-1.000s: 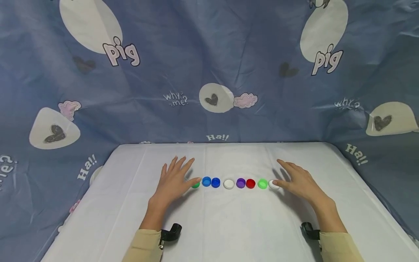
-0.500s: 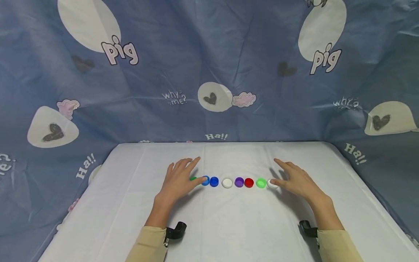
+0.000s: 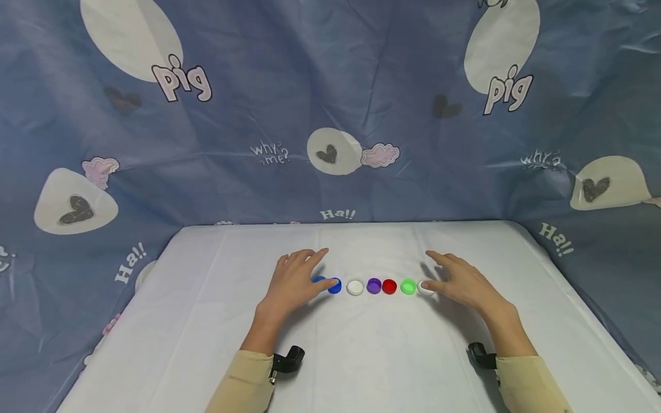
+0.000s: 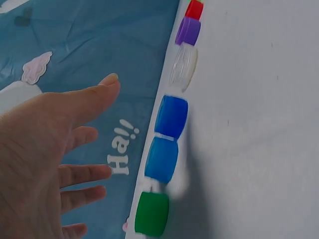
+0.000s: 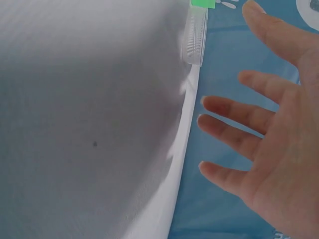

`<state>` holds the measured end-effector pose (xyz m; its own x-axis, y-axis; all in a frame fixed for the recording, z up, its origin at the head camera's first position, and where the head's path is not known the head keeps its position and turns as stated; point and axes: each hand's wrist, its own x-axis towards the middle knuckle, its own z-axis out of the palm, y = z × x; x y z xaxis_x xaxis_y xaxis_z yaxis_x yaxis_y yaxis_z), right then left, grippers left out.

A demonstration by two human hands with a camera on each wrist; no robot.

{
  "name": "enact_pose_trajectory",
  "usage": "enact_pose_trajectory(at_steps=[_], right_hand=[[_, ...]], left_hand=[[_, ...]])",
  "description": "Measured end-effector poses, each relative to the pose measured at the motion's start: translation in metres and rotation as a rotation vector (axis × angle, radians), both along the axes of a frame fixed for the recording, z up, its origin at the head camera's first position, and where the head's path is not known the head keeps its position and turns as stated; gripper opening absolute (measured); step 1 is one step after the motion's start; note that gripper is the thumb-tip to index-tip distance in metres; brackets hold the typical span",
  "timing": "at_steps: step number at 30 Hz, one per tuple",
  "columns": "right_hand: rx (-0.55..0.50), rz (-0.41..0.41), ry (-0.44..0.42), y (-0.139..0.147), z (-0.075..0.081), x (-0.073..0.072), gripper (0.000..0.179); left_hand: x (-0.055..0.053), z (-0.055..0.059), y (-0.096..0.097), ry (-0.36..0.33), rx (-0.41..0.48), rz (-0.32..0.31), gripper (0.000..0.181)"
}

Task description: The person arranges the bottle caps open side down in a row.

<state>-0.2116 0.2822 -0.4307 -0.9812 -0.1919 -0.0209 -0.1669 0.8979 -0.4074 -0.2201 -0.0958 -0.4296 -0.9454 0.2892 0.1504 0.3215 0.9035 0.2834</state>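
A row of small round bottle caps lies on the white table. In the head view I see a dark blue cap (image 3: pixel 335 289), a whitish cap (image 3: pixel 355 287), a purple cap (image 3: pixel 374 285), a red cap (image 3: pixel 389 286) and a light green cap (image 3: pixel 408 286). My left hand (image 3: pixel 294 282) hovers over the row's left end, fingers spread, holding nothing. It hides the green cap (image 4: pixel 152 214) from the head camera and partly covers the lighter blue cap (image 4: pixel 162 160). Fingers apart, my right hand (image 3: pixel 467 282) hovers by the clear ribbed cap (image 5: pixel 195 37) at the right end, also holding nothing.
A white cloth covers the table (image 3: pixel 361 355). Behind it hangs a blue printed curtain (image 3: pixel 258 189), which also runs down both sides. Each wrist carries a black camera mount (image 3: pixel 289 360).
My left hand has moved right along the row, from beside the green cap to above the blue caps. My right hand stays by the clear cap. The head view has shifted slightly.
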Motion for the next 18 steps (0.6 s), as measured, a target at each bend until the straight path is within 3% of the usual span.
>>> enact_pose_trajectory(at_steps=[18], right_hand=[[-0.004,-0.007,-0.029,0.003,-0.003,-0.004,0.082]], left_hand=[[-0.006,-0.002,0.033,0.036,-0.016,-0.092,0.073]])
